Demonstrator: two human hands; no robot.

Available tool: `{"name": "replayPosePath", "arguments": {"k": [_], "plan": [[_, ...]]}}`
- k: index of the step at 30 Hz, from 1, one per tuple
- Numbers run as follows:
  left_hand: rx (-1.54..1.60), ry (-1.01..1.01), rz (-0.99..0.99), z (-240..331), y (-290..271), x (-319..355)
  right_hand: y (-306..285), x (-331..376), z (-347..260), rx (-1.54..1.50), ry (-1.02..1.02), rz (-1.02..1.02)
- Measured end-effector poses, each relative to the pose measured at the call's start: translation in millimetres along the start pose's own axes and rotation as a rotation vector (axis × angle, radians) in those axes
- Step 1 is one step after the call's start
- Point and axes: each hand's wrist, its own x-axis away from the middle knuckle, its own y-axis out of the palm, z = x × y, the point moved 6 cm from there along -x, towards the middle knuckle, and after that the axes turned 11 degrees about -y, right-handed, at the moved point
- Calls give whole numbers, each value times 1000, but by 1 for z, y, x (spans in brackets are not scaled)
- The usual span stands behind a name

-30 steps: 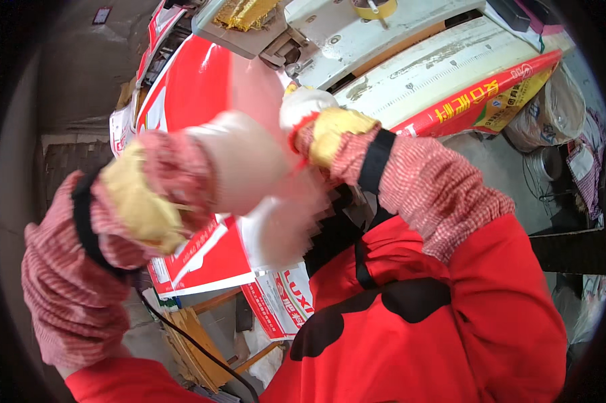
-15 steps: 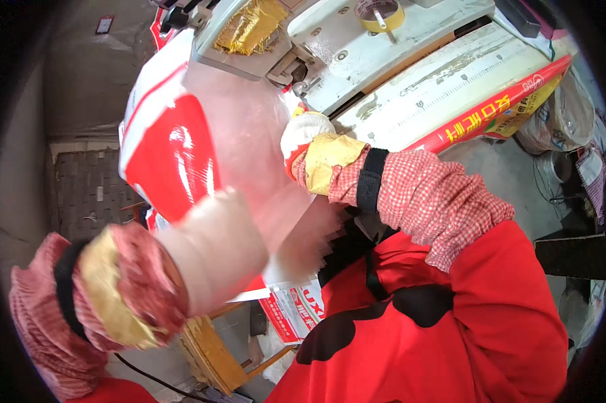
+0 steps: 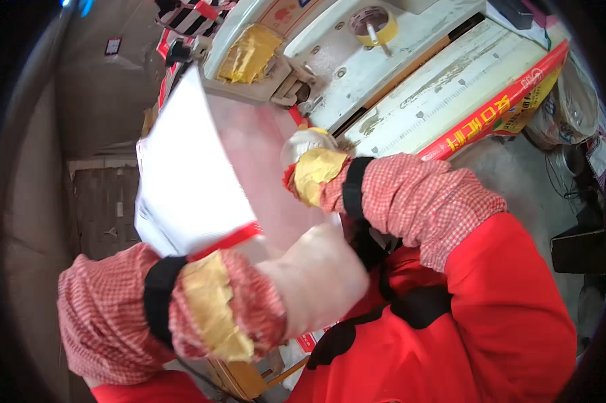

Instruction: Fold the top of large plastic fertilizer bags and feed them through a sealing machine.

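Observation:
A large plastic bag (image 3: 188,168), white with a red band, lies spread in front of a sewing machine (image 3: 343,60). Pinkish see-through film (image 3: 269,154) stretches from it toward the machine's needle area. My right hand (image 3: 309,144), in a pale glove with yellow patches, is curled closed at the film's right edge, close beside the presser foot (image 3: 303,104); its fingertips are mostly hidden. Lower down, over the near part of the bag, my left hand (image 3: 319,269) is gloved and smeared by motion, so its fingers cannot be made out. Checked sleeve covers with black straps wrap both forearms.
A roll of yellow tape (image 3: 372,27) sits on a peg on the machine. To the right runs a worn white tabletop (image 3: 424,87), edged by a red and yellow printed strip (image 3: 491,111). A clear plastic sack (image 3: 572,107) stands beyond; a wooden stool (image 3: 242,379) is below.
My left hand has swung to the right, toward my body. The bag's red printed panel has turned over, leaving its white side up. My right hand stays near the machine.

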Motion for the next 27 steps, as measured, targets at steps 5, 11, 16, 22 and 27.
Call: {"name": "replayPosePath", "arguments": {"k": [5,11,16,22,27], "plan": [[-110,203,-38,25,-2,-1,-5,18,6,-30,75,88],[-30,210,247,19,-15,-13,-15,26,12,-53,143,226],[88,109,10,-19,-23,-3,-19,26,4,-45,161,311],[-253,8,326,-115,-58,17,17,89,9,-50,257,408],[31,291,420,13,1,-30,-4,54,-4,-50,314,497]]}}
